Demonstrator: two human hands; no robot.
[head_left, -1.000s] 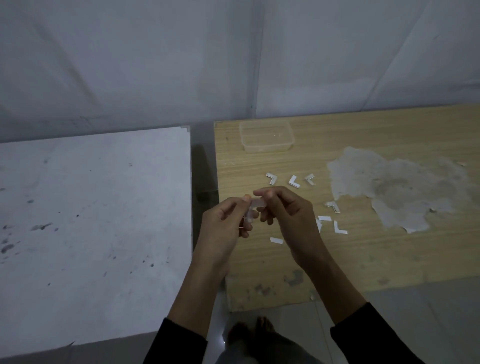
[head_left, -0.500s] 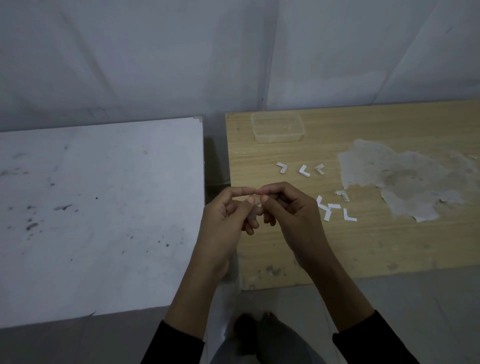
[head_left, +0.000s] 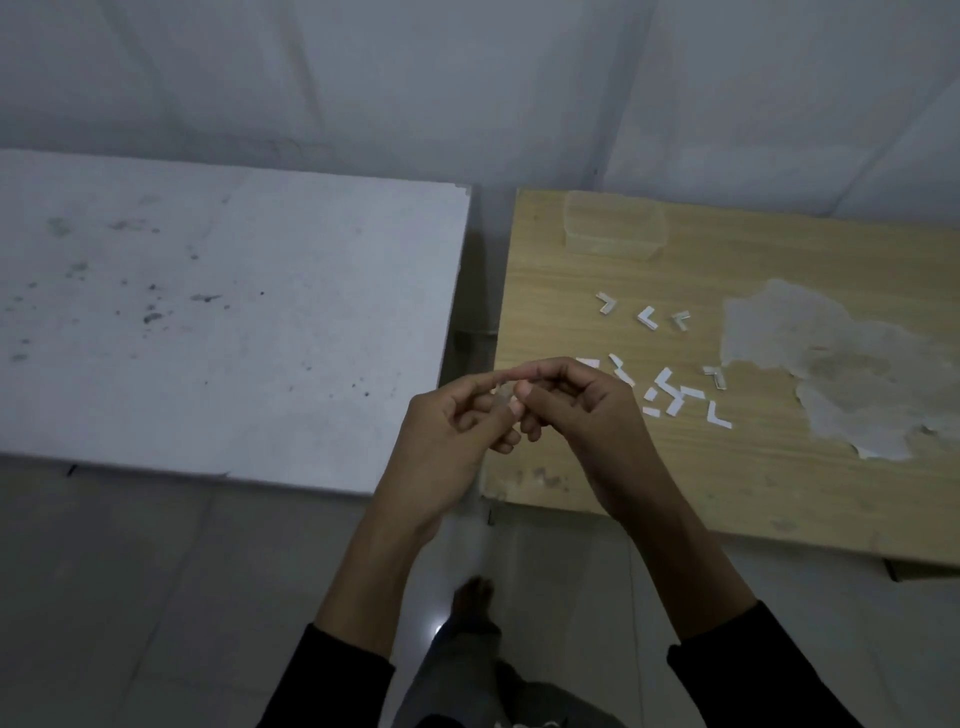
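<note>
- We see two tables side by side with a narrow gap between them: one white table (head_left: 208, 322) on the left, speckled with dark marks, and one wooden table (head_left: 753, 483) on the right.
- One pale worn patch (head_left: 841, 374) spreads over the right part of the wooden top.
- We see two hands, raised over the gap at the wooden table's near left edge. The left hand (head_left: 452, 431) and the right hand (head_left: 576, 410) meet at the fingertips, with the other fingers curled in.
- One clear container (head_left: 613, 231) stands at the far left corner of the wooden table.
- Bent white pieces (head_left: 647, 317) lie loose on the wood. We count three in a row below the container and one alone beside the patch. A cluster just right of the right hand overlaps too much for an exact count.
- One small pale piece (head_left: 503, 400) sits pinched between the thumbs and forefingers of both hands. It is held in the air and is too blurred for us to tell its shape.
</note>
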